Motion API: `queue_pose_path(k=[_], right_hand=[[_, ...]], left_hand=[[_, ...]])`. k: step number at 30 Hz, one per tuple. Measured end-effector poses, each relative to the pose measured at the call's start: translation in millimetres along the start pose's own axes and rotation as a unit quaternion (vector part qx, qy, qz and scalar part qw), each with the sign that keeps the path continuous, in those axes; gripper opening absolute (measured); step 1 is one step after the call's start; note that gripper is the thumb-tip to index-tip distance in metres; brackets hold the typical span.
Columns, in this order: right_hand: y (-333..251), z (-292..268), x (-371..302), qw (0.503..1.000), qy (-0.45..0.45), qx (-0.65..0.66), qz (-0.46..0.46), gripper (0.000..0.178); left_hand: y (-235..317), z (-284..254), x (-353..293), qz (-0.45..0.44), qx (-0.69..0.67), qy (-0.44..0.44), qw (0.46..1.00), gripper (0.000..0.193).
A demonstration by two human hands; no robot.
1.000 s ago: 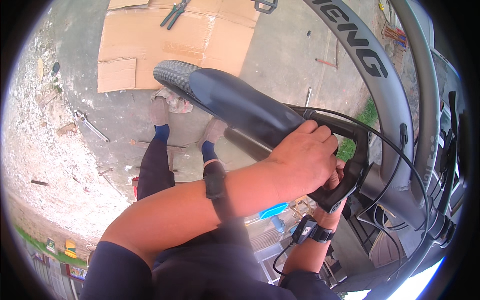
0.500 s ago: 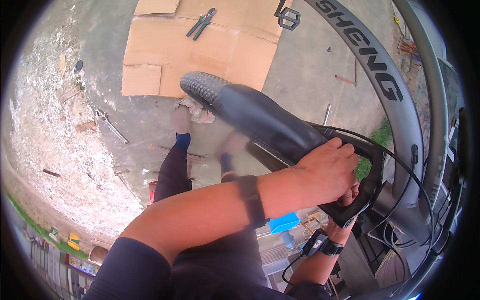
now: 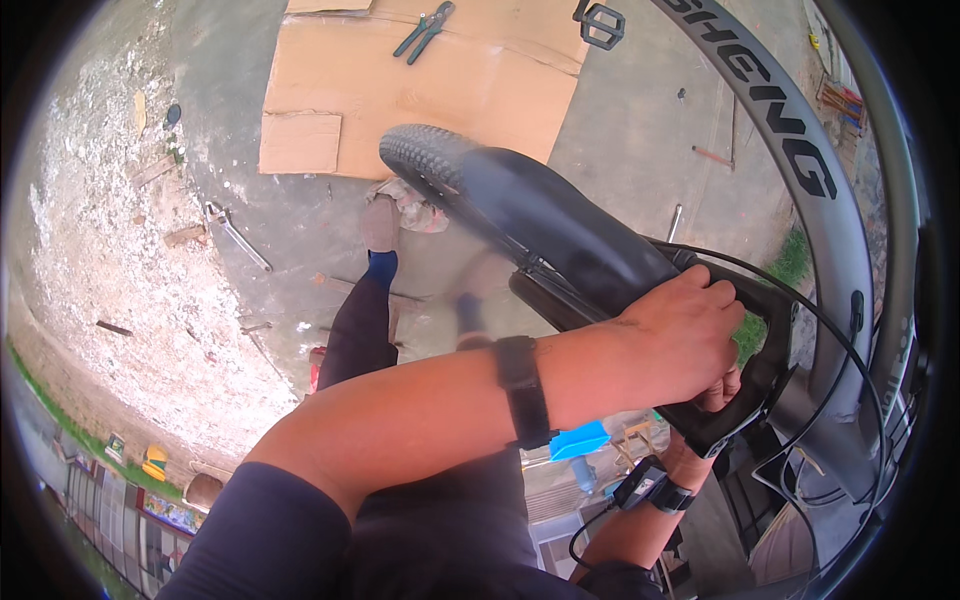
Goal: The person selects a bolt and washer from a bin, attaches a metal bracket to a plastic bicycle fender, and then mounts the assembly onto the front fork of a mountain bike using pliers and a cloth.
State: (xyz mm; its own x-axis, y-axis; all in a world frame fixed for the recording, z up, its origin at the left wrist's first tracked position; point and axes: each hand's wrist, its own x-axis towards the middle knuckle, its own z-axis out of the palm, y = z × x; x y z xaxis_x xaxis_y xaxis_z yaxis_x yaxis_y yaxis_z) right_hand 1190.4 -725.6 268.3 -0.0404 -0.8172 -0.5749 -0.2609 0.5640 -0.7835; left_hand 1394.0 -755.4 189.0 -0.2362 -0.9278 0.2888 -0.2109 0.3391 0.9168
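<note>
**A:** What do the hands grip as the person stands over the bicycle frame?

**B:** The left hand (image 3: 680, 345) reaches across the body, fingers curled tight over the black bicycle frame (image 3: 600, 265) where its tubes meet. A black wristband (image 3: 522, 390) sits on that forearm.

**A:** And the other one?

**B:** The right hand (image 3: 715, 395) comes up from beneath, mostly hidden behind the left hand; its fingers appear clamped around the underside of the same frame junction, just below the left hand. A black wrist strap with a small device (image 3: 655, 485) circles that wrist.

**A:** Where does the frame lie?

**B:** It runs from both hands away and to the left, ending at a knobby tyre (image 3: 425, 155) above the concrete floor (image 3: 640, 150). A black cable (image 3: 800, 290) loops just right of the hands.

**A:** What else is around?

**B:** A large grey wheel rim (image 3: 810, 170) arcs close on the right of the hands. Well beyond them, flattened cardboard (image 3: 480, 80) holds pliers (image 3: 425, 28) and a pedal (image 3: 598, 22). A wrench (image 3: 235, 235) lies far left on the floor.
</note>
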Motion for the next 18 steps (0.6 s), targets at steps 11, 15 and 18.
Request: queue_pose_path(k=[11, 15, 18], right_hand=[[12.5, -14.8, -3.3, 0.997, 0.078, 0.025, -0.016, 0.03], [11.9, -24.9, -7.2, 0.996, 0.079, 0.016, -0.026, 0.031], [15.7, -30.5, -6.3, 0.996, 0.079, 0.014, -0.031, 0.031]], left_hand=[[-2.0, 0.8, 0.2, 0.02, 0.005, -0.018, 1.0, 0.013], [-3.2, 3.1, 1.0, 0.025, 0.032, -0.017, 0.999, 0.014], [-2.8, 5.0, 1.7, 0.021, 0.037, -0.015, 0.999, 0.012]])
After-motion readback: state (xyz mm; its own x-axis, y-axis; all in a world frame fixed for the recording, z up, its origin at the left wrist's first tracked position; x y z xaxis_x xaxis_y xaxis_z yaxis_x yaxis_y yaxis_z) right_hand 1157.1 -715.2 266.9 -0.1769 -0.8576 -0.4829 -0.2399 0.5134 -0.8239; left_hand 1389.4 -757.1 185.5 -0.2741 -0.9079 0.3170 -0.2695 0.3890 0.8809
